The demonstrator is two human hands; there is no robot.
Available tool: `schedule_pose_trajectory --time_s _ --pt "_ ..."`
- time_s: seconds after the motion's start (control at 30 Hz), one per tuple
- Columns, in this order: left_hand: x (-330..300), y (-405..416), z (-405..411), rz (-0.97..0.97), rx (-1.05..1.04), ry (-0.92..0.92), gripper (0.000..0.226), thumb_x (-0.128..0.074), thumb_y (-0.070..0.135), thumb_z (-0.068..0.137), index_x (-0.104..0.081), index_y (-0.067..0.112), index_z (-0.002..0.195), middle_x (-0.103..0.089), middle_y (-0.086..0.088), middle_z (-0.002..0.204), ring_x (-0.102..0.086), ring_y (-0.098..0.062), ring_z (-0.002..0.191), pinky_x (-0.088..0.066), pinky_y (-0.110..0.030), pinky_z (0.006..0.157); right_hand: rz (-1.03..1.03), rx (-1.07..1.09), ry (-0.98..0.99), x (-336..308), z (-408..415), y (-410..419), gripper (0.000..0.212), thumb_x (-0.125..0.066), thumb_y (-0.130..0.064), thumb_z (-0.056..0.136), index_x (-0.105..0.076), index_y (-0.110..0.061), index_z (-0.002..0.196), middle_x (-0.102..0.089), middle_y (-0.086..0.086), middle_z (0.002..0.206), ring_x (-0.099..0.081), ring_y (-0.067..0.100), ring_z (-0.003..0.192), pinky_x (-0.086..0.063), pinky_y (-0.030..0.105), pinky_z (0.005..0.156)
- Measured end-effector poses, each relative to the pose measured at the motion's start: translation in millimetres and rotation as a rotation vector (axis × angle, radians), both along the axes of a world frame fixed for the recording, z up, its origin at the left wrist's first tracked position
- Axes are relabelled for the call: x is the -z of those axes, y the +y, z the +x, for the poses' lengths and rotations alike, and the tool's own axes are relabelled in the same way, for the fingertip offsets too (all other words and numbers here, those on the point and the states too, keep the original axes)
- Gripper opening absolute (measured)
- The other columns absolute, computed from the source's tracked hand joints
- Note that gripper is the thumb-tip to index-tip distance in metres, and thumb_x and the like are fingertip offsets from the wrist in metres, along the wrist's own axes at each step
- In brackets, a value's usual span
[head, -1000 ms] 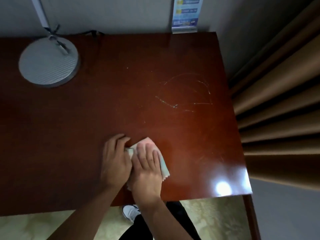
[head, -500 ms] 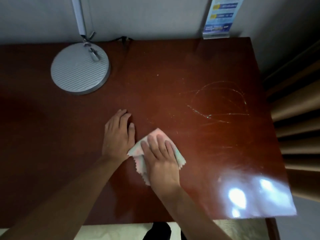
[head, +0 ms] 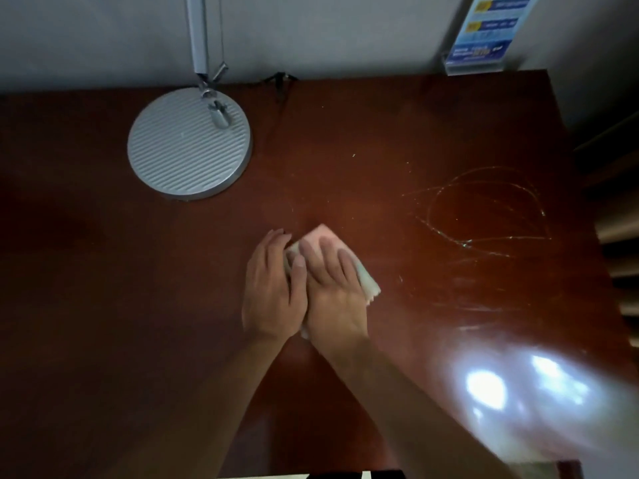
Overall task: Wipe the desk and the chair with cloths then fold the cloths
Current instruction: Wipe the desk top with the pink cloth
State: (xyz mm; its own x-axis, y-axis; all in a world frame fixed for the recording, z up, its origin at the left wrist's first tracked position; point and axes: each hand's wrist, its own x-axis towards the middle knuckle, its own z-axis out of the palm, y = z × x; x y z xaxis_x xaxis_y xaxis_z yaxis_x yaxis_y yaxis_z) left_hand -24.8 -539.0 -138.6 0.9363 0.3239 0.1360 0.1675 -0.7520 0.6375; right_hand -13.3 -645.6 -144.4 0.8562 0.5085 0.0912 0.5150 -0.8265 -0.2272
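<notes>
A small pale cloth [head: 367, 283], pink at its far corner and greenish at its right edge, lies on the dark red-brown desk [head: 138, 305] near the middle. My right hand [head: 333, 292] presses flat on top of it and covers most of it. My left hand [head: 275, 292] lies beside it, its thumb against the cloth's left edge and touching my right hand. Whitish curved smear lines [head: 484, 216] mark the desk to the right of the cloth. The chair is not in view.
A round grey ribbed lamp base [head: 188, 146] with its upright arm [head: 198, 32] stands at the back left. A blue leaflet holder [head: 479, 36] stands at the back right corner against the wall. Brown curtain folds [head: 619, 229] hang past the desk's right edge. Glare lies front right.
My hands came together again: the left hand, apart from the cloth half a second ago, now touches it. The cloth slid slightly farther onto the desk. The camera moved closer.
</notes>
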Motion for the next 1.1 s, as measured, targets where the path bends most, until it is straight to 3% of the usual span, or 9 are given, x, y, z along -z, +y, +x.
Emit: schedule_pose_trajectory --time_s 0.07,0.2,0.33,0.47,0.63,0.73,0.9,1.0,1.1 --pt "2 -1 1 -0.008 -0.019 -0.020 0.042 -0.037 0.028 0.101 -0.055 0.003 0.129 -0.057 -0.013 0.134 -0.051 -0.028 0.130 -0.043 -0.048 0.107 -0.123 0.021 0.050 4 45 0 0.066 -0.047 -0.029 0.087 -0.035 -0.018 0.151 -0.032 0.009 0.159 -0.021 0.034 0.149 -0.011 0.047 0.121" --pt "2 -3 2 -0.051 -0.080 -0.026 0.046 -0.034 0.030 0.102 -0.051 0.002 0.135 -0.054 -0.013 0.139 -0.049 -0.027 0.133 -0.042 -0.047 0.109 -0.022 0.296 -0.052 7 75 -37 0.046 -0.039 -0.025 0.098 -0.051 -0.013 0.142 -0.048 0.010 0.149 -0.036 0.036 0.142 -0.022 0.048 0.117" --pt "3 -1 0 -0.085 -0.100 -0.046 0.053 -0.036 0.037 0.102 -0.045 0.002 0.141 -0.048 -0.017 0.143 -0.047 -0.029 0.134 -0.043 -0.043 0.108 -0.076 -0.015 -0.057 3 14 -20 0.054 -0.048 -0.030 0.093 -0.048 -0.012 0.144 -0.044 0.011 0.152 -0.032 0.039 0.144 -0.025 0.053 0.115" --pt "5 2 1 -0.119 -0.198 -0.114 0.051 -0.038 0.030 0.103 -0.043 -0.003 0.142 -0.044 -0.021 0.143 -0.047 -0.031 0.133 -0.045 -0.045 0.106 -0.134 -0.279 0.025 5 56 30 0.058 -0.029 -0.039 0.097 -0.038 -0.019 0.151 -0.034 0.004 0.158 -0.021 0.031 0.149 -0.017 0.049 0.119" --pt "8 -1 4 -0.052 -0.252 -0.086 0.049 -0.037 0.027 0.104 -0.043 -0.003 0.142 -0.046 -0.021 0.143 -0.046 -0.033 0.135 -0.042 -0.047 0.109 -0.114 -0.101 0.101 4 151 71 0.049 -0.029 -0.032 0.103 -0.039 -0.023 0.149 -0.034 0.002 0.158 -0.022 0.029 0.149 -0.015 0.047 0.120" --pt "8 -2 3 -0.001 -0.251 -0.046 0.046 -0.038 0.026 0.103 -0.047 -0.002 0.139 -0.048 -0.020 0.141 -0.044 -0.031 0.137 -0.041 -0.046 0.111 -0.156 0.109 0.136 -1 177 37 0.051 -0.029 -0.027 0.105 -0.022 -0.022 0.156 -0.018 0.001 0.164 -0.007 0.026 0.152 -0.006 0.044 0.122" --pt "8 -2 5 0.044 -0.251 -0.018 0.045 -0.037 0.028 0.103 -0.052 -0.002 0.133 -0.049 -0.021 0.139 -0.044 -0.032 0.136 -0.040 -0.044 0.112 -0.181 0.406 0.141 -11 167 -16 0.053 -0.033 -0.027 0.103 -0.023 -0.017 0.154 -0.020 0.006 0.163 -0.009 0.032 0.151 -0.010 0.048 0.121" --pt "9 -3 5 0.077 -0.239 -0.056 0.042 -0.039 0.024 0.102 -0.055 -0.004 0.129 -0.052 -0.023 0.135 -0.047 -0.035 0.134 -0.041 -0.046 0.110 -0.149 0.131 0.186 -16 155 23 0.060 -0.032 -0.030 0.103 -0.010 -0.019 0.157 -0.007 0.008 0.165 0.001 0.034 0.151 0.003 0.048 0.121" --pt "12 -1 4 0.116 -0.248 -0.089 0.038 -0.042 0.018 0.102 -0.056 -0.005 0.128 -0.053 -0.022 0.133 -0.049 -0.035 0.131 -0.044 -0.047 0.108 -0.096 -0.190 0.199 -12 137 61 0.057 -0.034 -0.024 0.100 -0.022 -0.019 0.156 -0.016 0.001 0.164 -0.005 0.031 0.152 0.002 0.046 0.121"
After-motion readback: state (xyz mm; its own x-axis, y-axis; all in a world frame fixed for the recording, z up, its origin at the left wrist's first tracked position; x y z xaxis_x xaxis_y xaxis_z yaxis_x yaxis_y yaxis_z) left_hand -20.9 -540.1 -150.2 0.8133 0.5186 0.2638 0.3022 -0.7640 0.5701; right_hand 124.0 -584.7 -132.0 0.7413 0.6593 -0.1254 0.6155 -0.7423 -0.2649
